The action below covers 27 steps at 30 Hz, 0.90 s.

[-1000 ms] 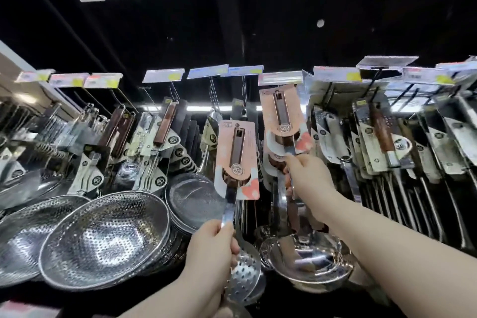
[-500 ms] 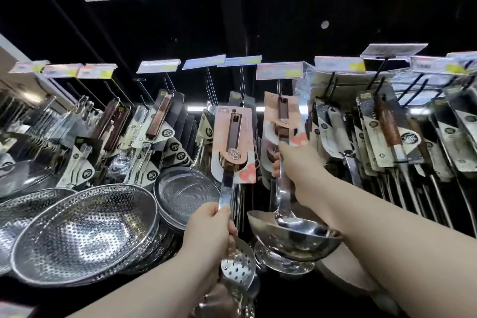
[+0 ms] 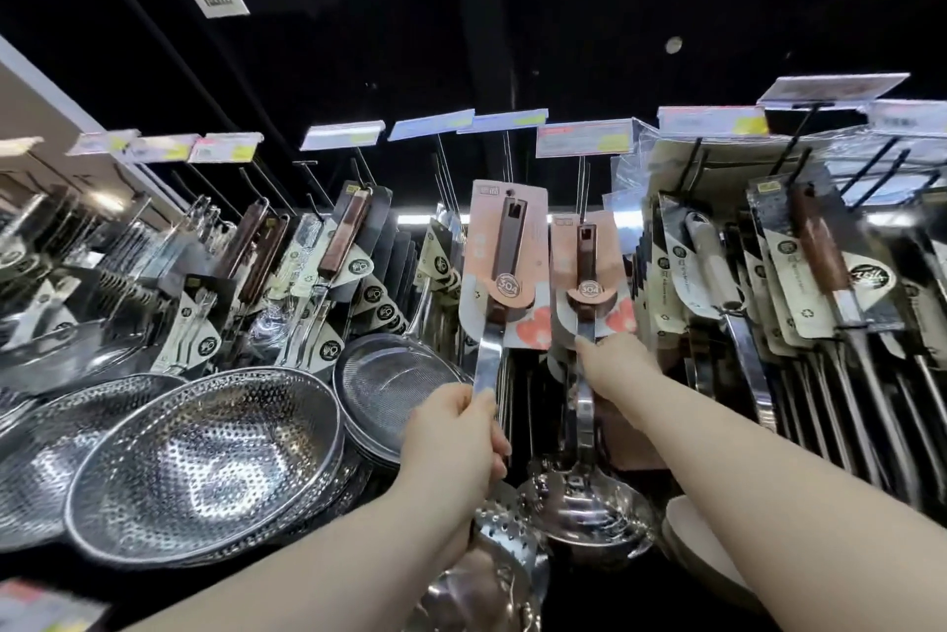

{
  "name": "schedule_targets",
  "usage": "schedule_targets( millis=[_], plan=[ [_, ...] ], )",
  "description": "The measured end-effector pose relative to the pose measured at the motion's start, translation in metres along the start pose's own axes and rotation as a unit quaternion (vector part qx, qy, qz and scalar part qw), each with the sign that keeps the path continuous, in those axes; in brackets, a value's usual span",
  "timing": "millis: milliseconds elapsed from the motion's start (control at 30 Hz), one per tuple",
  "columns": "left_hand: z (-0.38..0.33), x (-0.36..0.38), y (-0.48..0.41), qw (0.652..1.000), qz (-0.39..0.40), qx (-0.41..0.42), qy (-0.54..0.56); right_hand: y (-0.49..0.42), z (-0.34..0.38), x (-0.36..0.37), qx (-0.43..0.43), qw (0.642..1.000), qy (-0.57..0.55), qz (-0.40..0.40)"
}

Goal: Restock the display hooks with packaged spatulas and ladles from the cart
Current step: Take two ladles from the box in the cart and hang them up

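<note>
Hooks [image 3: 584,185] crowded with carded utensils [image 3: 717,272] over stacked colanders [image 3: 205,467]; pinches ladle [image 3: 589,513] by its shaft with right hand [image 3: 615,365], just under its card [image 3: 589,267], steadying it; grips slotted spatula [image 3: 489,354] by steel shaft in left hand [image 3: 451,442], pink card [image 3: 505,242] raised toward a hook; cannot tell whether either is hung yet.

Pink card sleeves [image 3: 505,267], dark brown handles [image 3: 585,254], perforated silver colanders [image 3: 205,467]
</note>
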<state>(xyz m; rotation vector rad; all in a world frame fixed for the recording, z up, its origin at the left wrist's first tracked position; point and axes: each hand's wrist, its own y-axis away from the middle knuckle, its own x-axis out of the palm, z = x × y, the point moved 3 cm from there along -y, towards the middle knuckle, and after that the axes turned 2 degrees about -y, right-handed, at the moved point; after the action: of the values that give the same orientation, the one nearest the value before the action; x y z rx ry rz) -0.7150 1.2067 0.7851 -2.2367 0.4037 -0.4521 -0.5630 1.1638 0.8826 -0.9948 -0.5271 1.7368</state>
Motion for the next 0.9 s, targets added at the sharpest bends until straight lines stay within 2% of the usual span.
schedule_targets(
  millis=[67, 133, 167, 233, 300, 333, 467, 567, 667, 800, 900],
  plan=[
    [-0.001, 0.005, 0.000, 1.000, 0.007, 0.001, 0.000, 0.011, 0.006, -0.015, -0.042, 0.991, 0.093, -0.086],
    [-0.002, 0.011, 0.000, 1.000, 0.014, -0.013, 0.017, 0.027, 0.015, -0.031, -0.124, 0.980, 0.010, -0.155],
    [-0.003, 0.015, 0.000, 0.999, 0.020, -0.021, 0.033, 0.037, 0.018, -0.036, -0.142, 0.976, -0.097, -0.133],
    [-0.006, 0.025, 0.000, 0.998, 0.032, -0.033, 0.049, 0.063, 0.025, -0.032, -0.066, 0.955, -0.283, 0.050],
    [-0.011, 0.036, 0.001, 0.997, 0.050, -0.037, 0.051, 0.083, 0.024, -0.021, -0.015, 0.927, -0.325, 0.188],
    [-0.015, 0.043, 0.002, 0.995, 0.066, -0.038, 0.057, 0.085, 0.025, -0.019, -0.018, 0.925, -0.329, 0.189],
    [-0.029, 0.067, 0.004, 0.989, 0.140, -0.039, 0.038, 0.075, 0.024, -0.029, 0.015, 0.912, -0.402, 0.073],
    [-0.033, 0.072, 0.006, 0.980, 0.194, -0.032, -0.021, 0.057, 0.020, -0.041, -0.006, 0.921, -0.390, -0.003],
    [-0.033, 0.070, 0.013, 0.976, 0.210, -0.033, -0.049, 0.052, 0.019, -0.049, -0.022, 0.937, -0.349, 0.002],
    [-0.032, 0.068, 0.011, 0.981, 0.175, 0.012, -0.085, 0.052, 0.023, -0.049, -0.040, 0.938, -0.345, 0.005],
    [-0.039, 0.066, 0.008, 0.982, 0.155, 0.029, -0.106, 0.050, 0.028, -0.050, -0.052, 0.924, -0.378, 0.005]
  ],
)
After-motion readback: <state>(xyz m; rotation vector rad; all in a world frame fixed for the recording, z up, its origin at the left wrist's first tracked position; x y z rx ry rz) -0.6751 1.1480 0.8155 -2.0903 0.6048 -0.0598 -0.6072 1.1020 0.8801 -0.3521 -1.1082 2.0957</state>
